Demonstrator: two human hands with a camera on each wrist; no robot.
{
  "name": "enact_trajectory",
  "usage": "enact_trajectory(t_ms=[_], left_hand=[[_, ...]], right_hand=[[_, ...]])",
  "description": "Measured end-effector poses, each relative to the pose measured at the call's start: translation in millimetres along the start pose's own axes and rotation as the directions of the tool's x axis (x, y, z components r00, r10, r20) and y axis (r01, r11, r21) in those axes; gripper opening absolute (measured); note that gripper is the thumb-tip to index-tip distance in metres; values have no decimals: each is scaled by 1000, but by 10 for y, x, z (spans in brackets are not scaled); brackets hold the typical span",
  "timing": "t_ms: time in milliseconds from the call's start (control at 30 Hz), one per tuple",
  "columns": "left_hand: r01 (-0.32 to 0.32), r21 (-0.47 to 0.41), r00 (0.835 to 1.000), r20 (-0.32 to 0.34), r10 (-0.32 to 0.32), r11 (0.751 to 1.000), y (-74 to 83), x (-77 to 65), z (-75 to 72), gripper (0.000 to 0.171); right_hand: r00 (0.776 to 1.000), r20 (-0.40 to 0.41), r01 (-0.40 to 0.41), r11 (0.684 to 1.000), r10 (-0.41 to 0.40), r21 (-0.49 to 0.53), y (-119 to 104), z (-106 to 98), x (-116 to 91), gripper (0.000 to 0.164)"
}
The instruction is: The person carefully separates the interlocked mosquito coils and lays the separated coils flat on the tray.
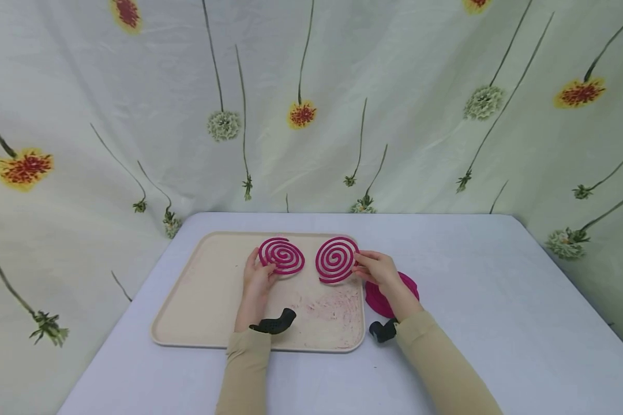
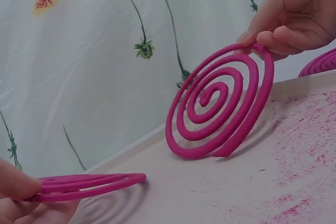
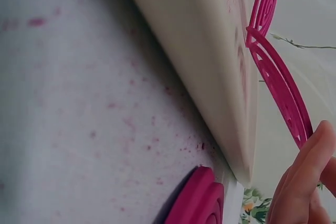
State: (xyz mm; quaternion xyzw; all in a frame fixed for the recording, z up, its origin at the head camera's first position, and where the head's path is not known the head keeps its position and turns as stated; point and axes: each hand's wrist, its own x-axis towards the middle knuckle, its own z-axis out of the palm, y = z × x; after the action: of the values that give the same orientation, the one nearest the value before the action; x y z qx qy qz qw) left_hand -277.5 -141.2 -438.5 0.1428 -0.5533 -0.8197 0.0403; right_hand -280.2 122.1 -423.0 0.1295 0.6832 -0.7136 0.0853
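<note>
Two magenta spiral coils, which look like mosquito coils, are held over a beige tray. My left hand point(image 1: 258, 278) pinches the left coil point(image 1: 282, 256) by its left edge; in the left wrist view this coil point(image 2: 89, 186) lies almost flat just above the tray. The right coil point(image 1: 336, 259) is pinched at its right edge between the thumb and fingers of my right hand point(image 1: 378, 268). It stands tilted, and its lower edge is close to the tray surface in the left wrist view; whether it touches, I cannot tell.
The beige tray point(image 1: 202, 305) has magenta crumbs on its right half. More magenta coils point(image 1: 406, 288) lie on the white table point(image 1: 477, 300) right of the tray, partly under my right forearm. A flowered cloth point(image 1: 420, 150) hangs behind the table.
</note>
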Motion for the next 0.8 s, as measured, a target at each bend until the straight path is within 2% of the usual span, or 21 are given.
enact_trajectory(t_ms=[167,300,533,667,800], left_hand=[[17,-32,1000,15,-16,999,-2,12,28,75],[26,-91,998,62,-21,996,14,13,40,77],[-67,-111,977,194,87,992,36,-28,21,82],[-88,-95,968,225,108,992,36,-51,-1,85],[-132,-109,960,234,155,985,21,-47,-10,81]], right_hand=[[1000,7,-15,999,15,29,-7,27,18,38],[1000,11,-19,998,19,61,-4,42,25,38],[999,17,-41,996,40,77,5,65,34,43],[997,56,-54,996,50,69,7,66,9,46],[990,140,-27,999,22,33,-1,33,-48,49]])
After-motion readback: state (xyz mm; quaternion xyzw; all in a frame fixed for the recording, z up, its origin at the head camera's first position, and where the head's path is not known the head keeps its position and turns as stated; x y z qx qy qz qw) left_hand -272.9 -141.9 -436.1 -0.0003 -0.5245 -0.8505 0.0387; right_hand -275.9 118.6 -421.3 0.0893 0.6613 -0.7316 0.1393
